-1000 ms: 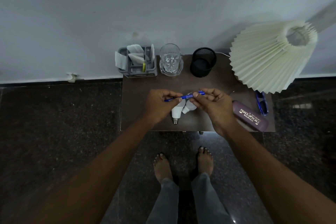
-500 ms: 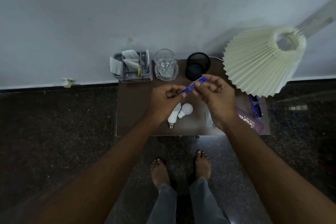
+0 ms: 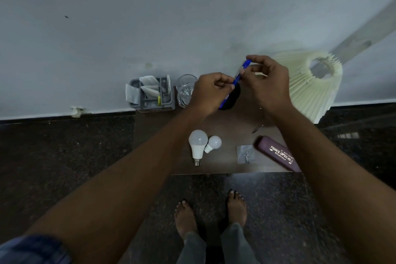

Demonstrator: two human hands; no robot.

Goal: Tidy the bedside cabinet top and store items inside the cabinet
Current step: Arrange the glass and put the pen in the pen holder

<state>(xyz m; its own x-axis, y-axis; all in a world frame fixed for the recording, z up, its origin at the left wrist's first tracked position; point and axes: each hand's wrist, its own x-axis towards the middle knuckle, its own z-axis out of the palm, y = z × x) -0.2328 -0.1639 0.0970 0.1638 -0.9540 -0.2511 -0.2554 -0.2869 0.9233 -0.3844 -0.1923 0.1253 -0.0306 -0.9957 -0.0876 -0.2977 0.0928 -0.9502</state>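
Note:
Both hands hold a blue pen (image 3: 237, 78) tilted steeply over the black mesh cup (image 3: 233, 97) at the back of the brown cabinet top (image 3: 162, 135). My left hand (image 3: 211, 92) pinches the pen's middle. My right hand (image 3: 267, 83) grips its upper end. The pen's lower tip lies in front of the cup; whether it is inside the cup I cannot tell. Two white light bulbs (image 3: 198, 146) lie side by side near the front. A small bag of screws (image 3: 246, 154) and a maroon glasses case (image 3: 278, 153) lie to the right.
A grey organiser (image 3: 150, 96) with papers and a clear glass (image 3: 185, 90) stand at the back left. A pleated cream lampshade (image 3: 312, 85) leans at the right. My bare feet (image 3: 211, 214) stand on dark stone floor before the cabinet.
Both hands have carried the pen from above the bulbs back toward the mesh cup, turning it from nearly level to steeply tilted. The view has dropped, showing more of the front.

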